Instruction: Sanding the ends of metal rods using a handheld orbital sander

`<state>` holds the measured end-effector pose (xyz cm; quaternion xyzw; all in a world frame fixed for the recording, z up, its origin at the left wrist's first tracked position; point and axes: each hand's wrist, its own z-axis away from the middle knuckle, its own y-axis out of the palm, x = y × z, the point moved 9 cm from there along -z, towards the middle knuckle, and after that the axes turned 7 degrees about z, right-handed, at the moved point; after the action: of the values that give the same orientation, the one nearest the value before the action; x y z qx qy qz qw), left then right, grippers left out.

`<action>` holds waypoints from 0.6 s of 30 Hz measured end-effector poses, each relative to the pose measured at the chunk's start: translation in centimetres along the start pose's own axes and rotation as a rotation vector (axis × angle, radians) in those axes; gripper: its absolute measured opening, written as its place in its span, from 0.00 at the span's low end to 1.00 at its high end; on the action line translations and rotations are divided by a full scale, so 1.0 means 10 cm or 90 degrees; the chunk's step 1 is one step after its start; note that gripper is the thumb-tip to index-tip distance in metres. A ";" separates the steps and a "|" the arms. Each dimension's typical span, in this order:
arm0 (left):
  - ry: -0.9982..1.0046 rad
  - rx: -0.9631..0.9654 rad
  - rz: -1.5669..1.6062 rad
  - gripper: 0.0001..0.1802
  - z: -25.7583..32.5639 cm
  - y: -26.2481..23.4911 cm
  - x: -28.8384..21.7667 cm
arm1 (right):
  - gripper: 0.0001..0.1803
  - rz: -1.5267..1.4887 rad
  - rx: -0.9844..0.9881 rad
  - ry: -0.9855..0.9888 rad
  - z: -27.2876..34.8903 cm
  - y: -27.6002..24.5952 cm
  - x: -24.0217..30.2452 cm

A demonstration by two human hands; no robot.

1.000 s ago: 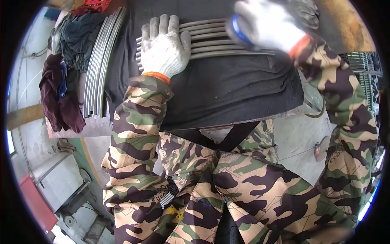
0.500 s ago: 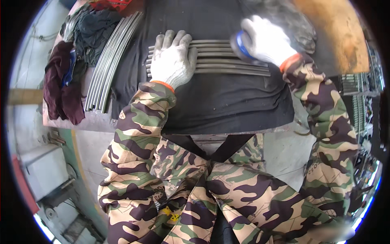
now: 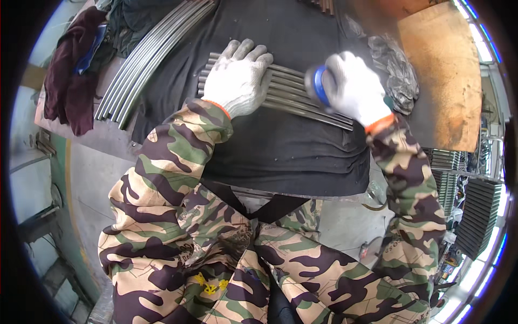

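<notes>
Several thin grey metal rods [image 3: 288, 88] lie side by side on a black cloth [image 3: 270, 156] in front of me. My left hand [image 3: 237, 81], in a white knit glove with greyed fingertips, rests flat across their left part, fingers stretched out. In its matching glove, my right hand [image 3: 353, 89] is closed round a blue-rimmed pad [image 3: 320, 86]. That pad sits over the right part of the rods and is blurred at its left edge. Its underside and exact kind are hidden.
Another row of shiny rods [image 3: 154, 56] lies to the left, beside a maroon cloth [image 3: 70, 81]. Crumpled clear plastic [image 3: 396, 73] and a brown board [image 3: 442, 75] lie to the right. Brownish rods [image 3: 322, 5] show at the far edge. Stacked metal parts [image 3: 477, 216] stand beyond the table.
My view has turned, so the table and rods now slant down to the right. My left hand stays on the rods, and my right hand still grips the pad over their right part.
</notes>
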<state>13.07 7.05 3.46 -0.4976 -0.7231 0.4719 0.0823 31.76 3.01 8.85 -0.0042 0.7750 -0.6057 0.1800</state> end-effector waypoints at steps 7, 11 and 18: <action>-0.089 -0.038 -0.120 0.33 0.12 -0.27 0.20 | 0.11 -0.039 -0.009 -0.036 0.08 -0.09 0.21; -0.135 0.001 -0.098 0.30 0.14 -0.29 0.39 | 0.08 0.020 -0.025 0.032 -0.14 -0.07 -0.03; -0.161 -0.012 -0.063 0.28 0.13 -0.01 0.29 | 0.10 -0.032 -0.006 -0.077 0.10 -0.17 0.36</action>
<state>10.79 8.60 1.85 -0.3984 -0.7558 0.5196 0.0090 28.30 0.80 9.23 -0.0612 0.7654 -0.6049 0.2109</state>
